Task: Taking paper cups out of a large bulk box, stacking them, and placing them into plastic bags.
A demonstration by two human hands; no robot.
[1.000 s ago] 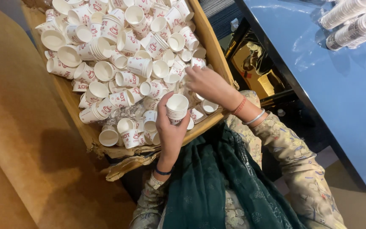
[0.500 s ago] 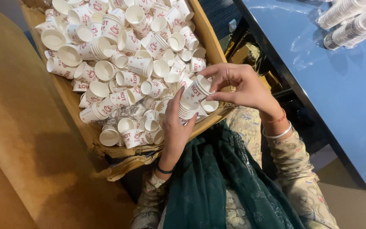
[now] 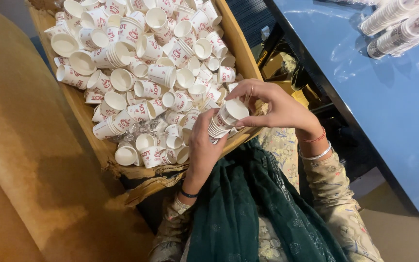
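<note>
Gripping a stack of nested paper cups (image 3: 223,121), the left hand (image 3: 204,143) is clenching around it while the right hand (image 3: 272,104) is pinching its top rim. Just beyond the fingers, a cardboard box (image 3: 241,48) is brimming with loose white cups (image 3: 141,73).

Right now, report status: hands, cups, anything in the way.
Left hand grips the cup stack. Right hand pinches its top rim. Loose cups fill the cardboard box. Nothing between hands.

Both hands, left hand (image 3: 204,145) and right hand (image 3: 272,104), hold a cup stack (image 3: 224,120) (small paper ones).
</note>
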